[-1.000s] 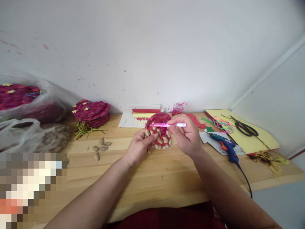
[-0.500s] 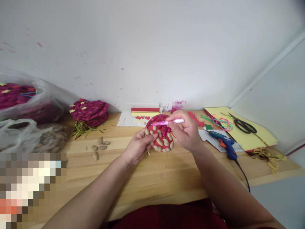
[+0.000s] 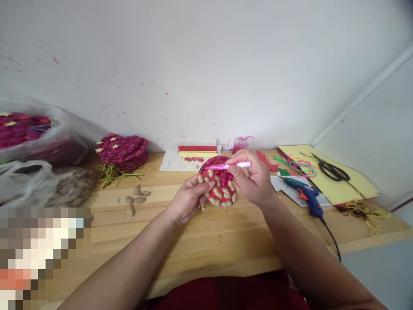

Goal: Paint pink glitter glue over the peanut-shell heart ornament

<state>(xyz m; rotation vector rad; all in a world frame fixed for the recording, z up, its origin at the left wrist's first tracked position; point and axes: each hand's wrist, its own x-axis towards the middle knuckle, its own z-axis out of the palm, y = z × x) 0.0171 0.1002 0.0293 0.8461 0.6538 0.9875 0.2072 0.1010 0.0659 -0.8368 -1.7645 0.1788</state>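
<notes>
My left hand (image 3: 190,196) grips the left edge of a round red disc (image 3: 221,189) covered with peanuts in their shells, thumb on its front face. Some shells near the top and right are painted magenta; those lower down are bare tan. My right hand (image 3: 253,177) pinches a paintbrush (image 3: 242,164) with a white handle stained pink. The brush points left across the upper part of the disc, its tip at the painted shells. Behind the disc, by the wall, stands a cup of magenta paint (image 3: 240,144), partly covered by my right hand.
A stack of magenta peanut discs (image 3: 121,148) with yellow stars stands at left, near plastic bags (image 3: 64,129). Loose peanuts (image 3: 130,200) lie before it. At right are a blue glue gun (image 3: 306,196), black scissors (image 3: 334,171), yellow card (image 3: 358,183) and coloured cords (image 3: 303,165).
The whole view has shifted slightly. Both hands keep their hold on the disc and the paintbrush, and the brush has moved only a little over the upper shells.
</notes>
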